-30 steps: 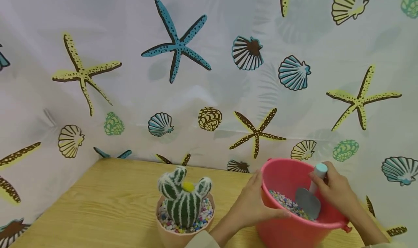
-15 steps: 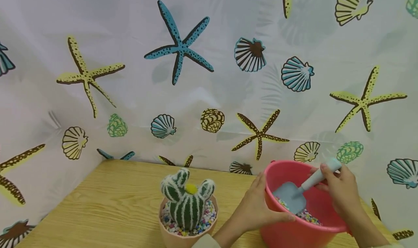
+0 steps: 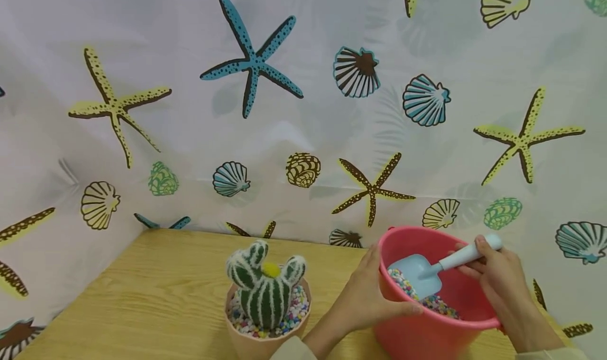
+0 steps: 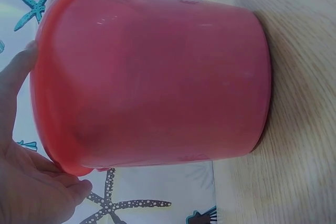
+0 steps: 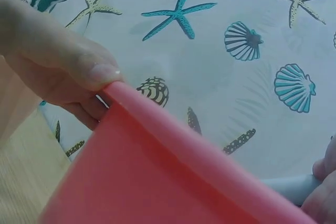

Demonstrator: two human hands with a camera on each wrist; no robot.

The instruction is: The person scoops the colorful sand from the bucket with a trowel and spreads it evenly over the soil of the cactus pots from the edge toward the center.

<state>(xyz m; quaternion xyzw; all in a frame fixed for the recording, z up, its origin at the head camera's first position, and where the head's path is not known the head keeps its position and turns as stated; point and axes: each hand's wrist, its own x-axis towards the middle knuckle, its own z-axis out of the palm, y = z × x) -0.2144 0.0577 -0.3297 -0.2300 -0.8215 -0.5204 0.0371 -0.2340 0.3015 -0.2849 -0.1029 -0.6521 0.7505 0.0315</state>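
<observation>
A pink-red bucket [image 3: 427, 339] stands on the table at the right, with small multicoloured pebbles [image 3: 441, 306] inside. My left hand [image 3: 362, 299] grips its left rim, the thumb along the front edge; the left wrist view has this hand [image 4: 37, 184] at the bucket's mouth. My right hand [image 3: 507, 278] holds a light blue toy shovel [image 3: 467, 254] by its handle. The handle slants up to the right, and the blade [image 3: 417, 273] lies inside the bucket among the pebbles, near the left wall. In the right wrist view, the bucket wall hides most of the shovel.
Left of the bucket stands a knitted cactus [image 3: 265, 302] in a peach pot [image 3: 251, 344] of coloured pebbles, close to my left forearm. The wooden table [image 3: 142, 297] extends to the left. A sheet [image 3: 303, 128] printed with starfish and shells hangs behind.
The shovel has gone from nearly upright to slanting, its handle tipping right and its blade shifting left in the bucket. My right hand has moved slightly right; the left stays on the rim.
</observation>
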